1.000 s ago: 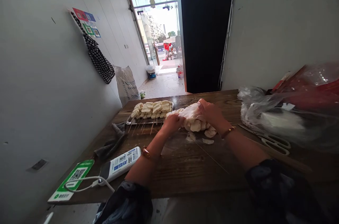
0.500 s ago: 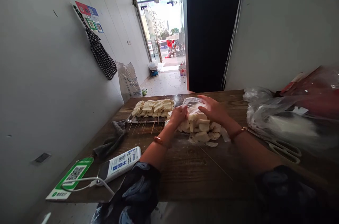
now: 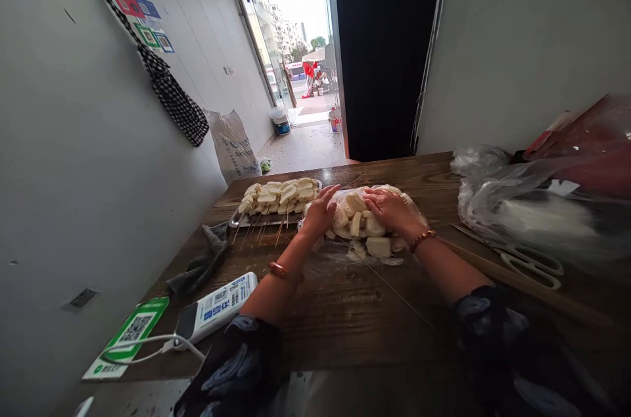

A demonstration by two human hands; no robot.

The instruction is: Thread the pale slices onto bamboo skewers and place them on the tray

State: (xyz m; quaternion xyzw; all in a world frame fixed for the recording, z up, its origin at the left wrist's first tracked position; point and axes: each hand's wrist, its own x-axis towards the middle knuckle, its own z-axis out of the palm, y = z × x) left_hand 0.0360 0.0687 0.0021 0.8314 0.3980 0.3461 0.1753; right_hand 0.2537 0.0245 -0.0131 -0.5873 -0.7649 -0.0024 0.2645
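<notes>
A pile of pale, cream-coloured food pieces point(image 3: 378, 246) lies on and in a clear plastic bag point(image 3: 330, 251) at the middle of the table. My left hand point(image 3: 321, 212) rests against the pile's left side, fingers stretched forward. On the pile's top right, my right hand point(image 3: 390, 208) lies with its fingers extended over the pieces. Neither hand grips anything that I can see. To the left, a metal tray point(image 3: 237, 222) carries skewered pieces point(image 3: 280, 195) of the same pale food, their sticks pointing toward me. One thin stick point(image 3: 401, 295) lies on the wood before the pile.
Scissors point(image 3: 530, 266) and a long wooden stick point(image 3: 522, 282) lie at the right, beside crumpled plastic bags point(image 3: 532, 220). Leftward are a dark cloth point(image 3: 200, 266), a white power bank point(image 3: 221, 305) with a cable and a green QR card point(image 3: 131, 338).
My hands have moved down and apart from the lifted plastic bag onto the food pile. The bag's upper part is lowered, and more pieces show. The view has shifted slightly.
</notes>
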